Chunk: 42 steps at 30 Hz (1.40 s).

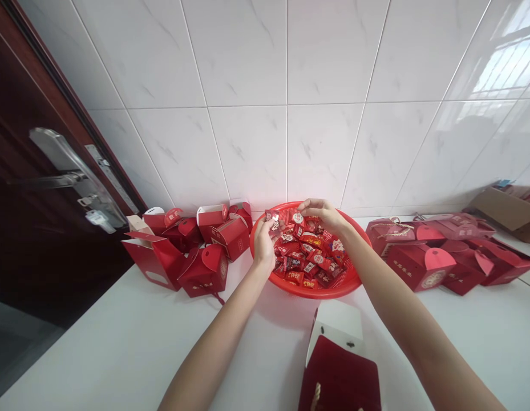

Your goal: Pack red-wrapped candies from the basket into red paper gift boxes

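A round red plastic basket (307,293) holds several candies in red wrappers (311,257). My left hand (265,242) is over the basket's left side, its fingers closed on a dark red wrapped candy (273,221). Over the back right part of the basket is my right hand (322,214), its fingers curled above the candies; whether anything is between its fingertips is too small to tell. An open red box (342,374) with a white inner flap and a twisted cord stands in front of the basket, between my forearms.
Several red boxes (205,268) stand on the left of the white table (256,342), others (421,265) on the right. A cardboard box (504,211) is at the far right. Tiled wall (247,148) behind; door with a handle (76,177) at left.
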Each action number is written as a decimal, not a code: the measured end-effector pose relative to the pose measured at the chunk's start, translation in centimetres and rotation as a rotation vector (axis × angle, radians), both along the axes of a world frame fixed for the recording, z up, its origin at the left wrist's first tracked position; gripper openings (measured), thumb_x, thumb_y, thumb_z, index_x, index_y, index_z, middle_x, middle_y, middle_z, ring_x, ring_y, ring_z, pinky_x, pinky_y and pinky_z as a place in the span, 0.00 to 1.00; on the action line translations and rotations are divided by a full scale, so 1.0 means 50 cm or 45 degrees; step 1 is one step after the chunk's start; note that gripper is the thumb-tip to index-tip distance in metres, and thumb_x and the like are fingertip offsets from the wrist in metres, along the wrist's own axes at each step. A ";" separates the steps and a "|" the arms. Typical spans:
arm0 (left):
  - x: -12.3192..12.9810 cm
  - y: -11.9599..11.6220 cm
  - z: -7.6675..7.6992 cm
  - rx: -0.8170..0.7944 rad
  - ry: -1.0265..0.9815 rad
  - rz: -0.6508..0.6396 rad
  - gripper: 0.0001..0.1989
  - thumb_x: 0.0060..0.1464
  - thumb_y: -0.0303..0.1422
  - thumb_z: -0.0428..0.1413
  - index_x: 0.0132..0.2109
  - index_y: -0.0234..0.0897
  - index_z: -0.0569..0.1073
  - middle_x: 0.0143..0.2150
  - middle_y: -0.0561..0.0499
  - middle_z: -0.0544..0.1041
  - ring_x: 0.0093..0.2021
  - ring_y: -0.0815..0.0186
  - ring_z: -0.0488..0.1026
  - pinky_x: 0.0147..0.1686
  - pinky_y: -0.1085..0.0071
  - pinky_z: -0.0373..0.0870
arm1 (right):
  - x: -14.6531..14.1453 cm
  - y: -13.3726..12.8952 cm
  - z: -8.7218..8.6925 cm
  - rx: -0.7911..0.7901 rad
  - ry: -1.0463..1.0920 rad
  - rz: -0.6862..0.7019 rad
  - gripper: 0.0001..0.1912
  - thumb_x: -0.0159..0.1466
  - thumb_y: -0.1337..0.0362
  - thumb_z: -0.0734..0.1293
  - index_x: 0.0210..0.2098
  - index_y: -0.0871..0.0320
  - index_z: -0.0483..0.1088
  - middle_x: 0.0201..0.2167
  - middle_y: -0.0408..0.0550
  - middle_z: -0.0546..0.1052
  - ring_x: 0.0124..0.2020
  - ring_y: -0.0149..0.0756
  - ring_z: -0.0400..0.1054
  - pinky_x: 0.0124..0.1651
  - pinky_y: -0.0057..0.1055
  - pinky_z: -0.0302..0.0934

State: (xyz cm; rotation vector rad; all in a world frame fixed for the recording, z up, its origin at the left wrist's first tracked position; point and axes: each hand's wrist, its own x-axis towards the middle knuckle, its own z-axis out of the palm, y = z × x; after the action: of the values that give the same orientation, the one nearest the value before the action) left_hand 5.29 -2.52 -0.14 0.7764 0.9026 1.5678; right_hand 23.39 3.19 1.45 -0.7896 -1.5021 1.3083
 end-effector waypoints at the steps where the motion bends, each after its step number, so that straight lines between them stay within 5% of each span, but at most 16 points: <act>1: 0.000 0.000 0.000 -0.004 -0.001 -0.002 0.04 0.50 0.34 0.56 0.34 0.42 0.72 0.31 0.54 0.79 0.38 0.62 0.80 0.41 0.68 0.71 | 0.000 0.000 0.001 0.002 0.029 0.004 0.13 0.48 0.61 0.77 0.30 0.58 0.73 0.24 0.40 0.73 0.22 0.26 0.64 0.22 0.24 0.58; 9: 0.001 0.001 -0.009 0.049 0.055 -0.105 0.08 0.43 0.35 0.63 0.32 0.39 0.74 0.34 0.53 0.81 0.36 0.63 0.79 0.39 0.69 0.72 | -0.014 -0.007 -0.001 -0.019 0.019 0.188 0.19 0.48 0.60 0.81 0.35 0.60 0.75 0.26 0.42 0.78 0.24 0.31 0.72 0.29 0.30 0.70; 21: 0.001 0.003 -0.018 0.190 0.092 -0.109 0.15 0.44 0.39 0.69 0.40 0.41 0.78 0.41 0.51 0.82 0.45 0.59 0.79 0.45 0.66 0.73 | -0.021 -0.033 0.010 -0.064 -0.240 0.347 0.19 0.54 0.55 0.80 0.38 0.60 0.77 0.36 0.46 0.80 0.37 0.37 0.75 0.41 0.33 0.71; 42: 0.001 0.010 -0.026 0.275 0.154 -0.057 0.15 0.42 0.37 0.70 0.39 0.40 0.79 0.40 0.52 0.82 0.44 0.60 0.77 0.50 0.65 0.70 | -0.030 -0.033 0.006 0.013 -0.234 0.239 0.22 0.54 0.47 0.79 0.28 0.60 0.77 0.27 0.44 0.78 0.30 0.32 0.72 0.38 0.30 0.68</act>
State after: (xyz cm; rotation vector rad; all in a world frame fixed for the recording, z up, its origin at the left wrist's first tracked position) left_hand 5.35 -2.02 -1.42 1.0474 0.8047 1.6094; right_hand 21.91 1.54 1.77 -0.7947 -1.7622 1.3945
